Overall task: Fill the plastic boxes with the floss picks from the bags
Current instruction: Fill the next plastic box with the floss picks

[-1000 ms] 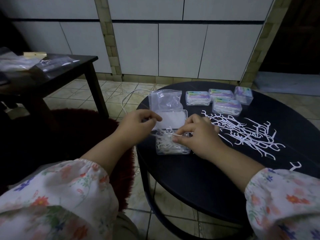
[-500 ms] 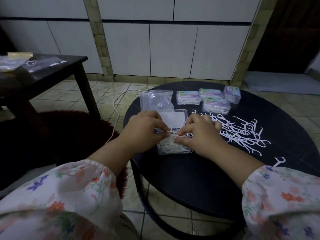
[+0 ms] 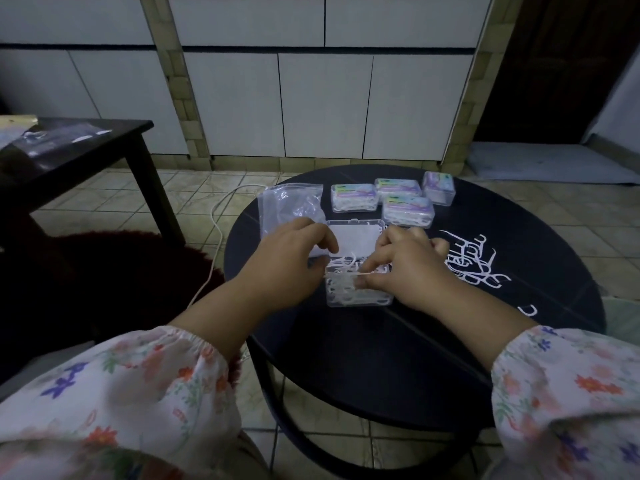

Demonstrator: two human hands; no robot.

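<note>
Dim tiled room, white cabinet fronts behind; round black table [image 3: 398, 358] in front of me, dark side table [image 3: 79, 150] to the left. Far edge of the round table: four closed, filled boxes [image 3: 407, 209], with an empty clear bag [image 3: 289, 207] beside them. Open plastic box [image 3: 358, 285] at centre, lid laid back, heaped with floss picks [image 3: 341, 284]. Loose picks [image 3: 471, 259] scattered to its right.

My left hand [image 3: 294, 258] is curled at the box's left edge; whether it grips anything, cannot tell. My right hand [image 3: 405, 265] pinches a pick over the box.

Risk: the heap stands proud of the rim, so picks could spill or jam the lid on closing.

Versus half a second ago: hands almost unmoved, both staying over the box; view tilted slightly down.
</note>
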